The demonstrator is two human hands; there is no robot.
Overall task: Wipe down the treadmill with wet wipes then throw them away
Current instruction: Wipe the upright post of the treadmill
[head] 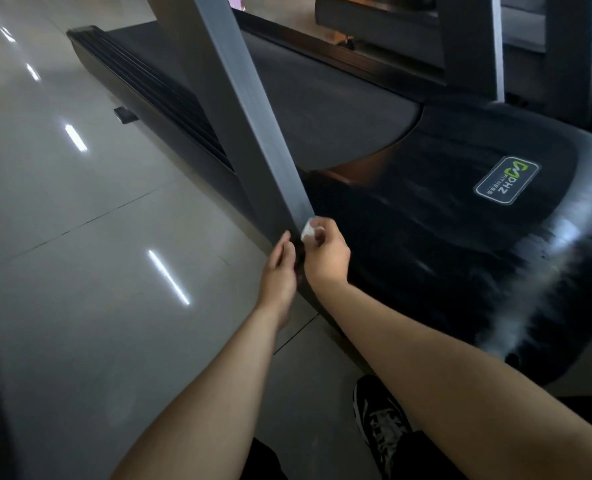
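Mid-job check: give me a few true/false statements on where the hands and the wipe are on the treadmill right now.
1. The right hand pinches a white wipe. True.
2. The wipe is up at the top of the grey upright post. False: it is at the post's foot, where the post meets the black motor cover.
3. The left hand grips a second wipe. False: no wipe shows in it, and its fingers lie fairly straight against the post's lower edge.
4. A logo badge sits on the motor cover. True.
5. The wipe lies dropped on the running belt. False: it is in the right hand.
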